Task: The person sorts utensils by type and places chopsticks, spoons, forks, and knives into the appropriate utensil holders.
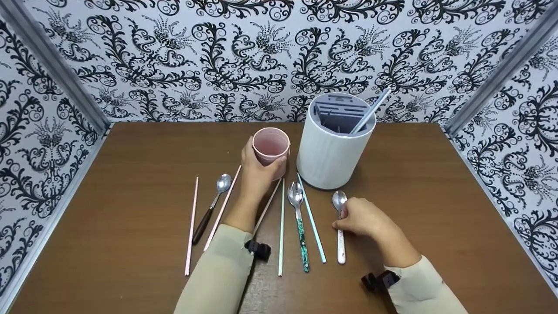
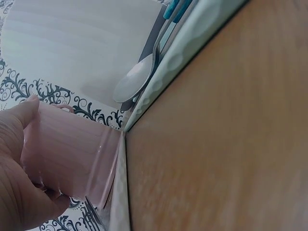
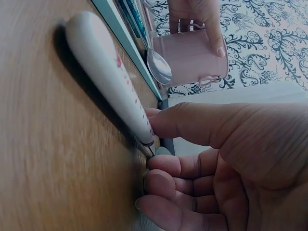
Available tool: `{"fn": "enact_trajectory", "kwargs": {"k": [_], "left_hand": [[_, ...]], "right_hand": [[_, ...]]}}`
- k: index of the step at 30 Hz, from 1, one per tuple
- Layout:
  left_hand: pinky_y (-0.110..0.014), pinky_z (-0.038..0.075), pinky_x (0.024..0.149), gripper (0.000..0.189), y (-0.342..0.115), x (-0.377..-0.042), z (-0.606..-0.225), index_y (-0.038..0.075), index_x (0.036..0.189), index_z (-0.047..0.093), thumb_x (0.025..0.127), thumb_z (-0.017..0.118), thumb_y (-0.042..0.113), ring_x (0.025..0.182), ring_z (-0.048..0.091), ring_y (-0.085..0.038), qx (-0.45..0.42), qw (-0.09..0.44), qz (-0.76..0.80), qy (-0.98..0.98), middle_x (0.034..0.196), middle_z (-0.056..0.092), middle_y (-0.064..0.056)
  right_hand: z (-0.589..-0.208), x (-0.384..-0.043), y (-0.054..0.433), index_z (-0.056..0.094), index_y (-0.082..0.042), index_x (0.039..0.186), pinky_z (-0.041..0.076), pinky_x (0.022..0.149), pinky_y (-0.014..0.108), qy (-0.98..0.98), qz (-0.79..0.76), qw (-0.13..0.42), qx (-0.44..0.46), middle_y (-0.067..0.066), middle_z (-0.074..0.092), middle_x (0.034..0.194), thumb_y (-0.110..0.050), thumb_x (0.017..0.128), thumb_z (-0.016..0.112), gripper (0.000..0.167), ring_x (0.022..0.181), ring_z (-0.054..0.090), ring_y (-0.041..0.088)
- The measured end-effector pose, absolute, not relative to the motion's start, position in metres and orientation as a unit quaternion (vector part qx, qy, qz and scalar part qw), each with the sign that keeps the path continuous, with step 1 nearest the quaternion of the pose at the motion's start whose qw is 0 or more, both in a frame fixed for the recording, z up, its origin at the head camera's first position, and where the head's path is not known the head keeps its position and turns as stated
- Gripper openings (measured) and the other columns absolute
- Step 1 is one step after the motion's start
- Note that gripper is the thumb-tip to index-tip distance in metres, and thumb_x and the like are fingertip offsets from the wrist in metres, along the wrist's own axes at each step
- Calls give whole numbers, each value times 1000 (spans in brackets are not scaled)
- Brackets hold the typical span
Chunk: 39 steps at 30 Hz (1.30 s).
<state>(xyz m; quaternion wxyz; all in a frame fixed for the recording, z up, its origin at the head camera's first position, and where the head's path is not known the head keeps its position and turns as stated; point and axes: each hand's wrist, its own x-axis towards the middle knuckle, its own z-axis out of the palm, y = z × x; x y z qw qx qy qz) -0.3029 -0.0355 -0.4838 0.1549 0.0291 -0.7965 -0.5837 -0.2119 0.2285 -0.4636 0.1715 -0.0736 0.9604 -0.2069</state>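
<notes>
Your right hand (image 1: 364,216) is clamped, thumb against fingers, on the white-handled spoon (image 1: 341,250) near its neck. The grip presumably sits there because the neck is slim and leaves both the bowl and handle end free. The spoon is low over the table (image 1: 130,209), in front of the white holder (image 1: 327,159), handle toward you; full contact with the wood cannot be confirmed.

Your left hand (image 1: 257,172) is wrapped round the pink cup (image 1: 271,141), thumb on one side and fingers on the other, judged to be steadying it with its mouth upward. The cup is just left of the holder; whether its base touches the table cannot be told.

Between your hands lie the teal-handled spoon (image 1: 301,237), a blue stick (image 1: 311,218) and a pale green stick (image 1: 281,231). A dark-handled utensil (image 1: 204,224) lies further left. Their handles point your way, an arrangement that probably suits easy reach.

Only the head view shows the holder's slotted inside and the stick leaning in it (image 1: 370,112). The right wrist view alone makes out red marks on the spoon handle. The left wrist view shows fork tines (image 2: 93,215) beside the cup, which the head view leaves unresolved.
</notes>
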Motion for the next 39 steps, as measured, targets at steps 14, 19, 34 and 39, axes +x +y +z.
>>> {"fn": "enact_trajectory", "kwargs": {"k": [14,19,34,39], "left_hand": [[-47,37,124,102,-35,-301,-482,4,159,33,77,92,24,144,46,-35,24,166,-586,-793,155,42,-21],[-47,37,123,102,-35,-300,-481,4,159,33,78,92,23,144,47,-35,23,166,-589,-790,155,43,-21],[-48,37,123,101,-35,-302,-483,7,159,34,78,91,25,144,46,-34,30,160,-585,-795,155,43,-19],[-48,38,123,100,-36,-302,-483,7,159,35,78,91,26,143,47,-33,29,159,-587,-793,155,43,-18]], "right_hand": [[-463,-213,231,66,-9,70,49,50,23,957,-220,176,-74,0,65,69,-5,82,66,12,52,60,11],[-464,-214,231,65,-10,74,45,54,26,962,-200,166,-86,-1,64,68,-7,80,67,7,56,56,12],[-459,-213,230,59,-12,74,38,56,29,967,-175,163,-87,0,57,69,-10,84,63,11,60,48,16],[-457,-212,229,55,-11,76,36,57,30,967,-177,165,-83,0,54,68,-10,87,62,13,60,46,16]]}}
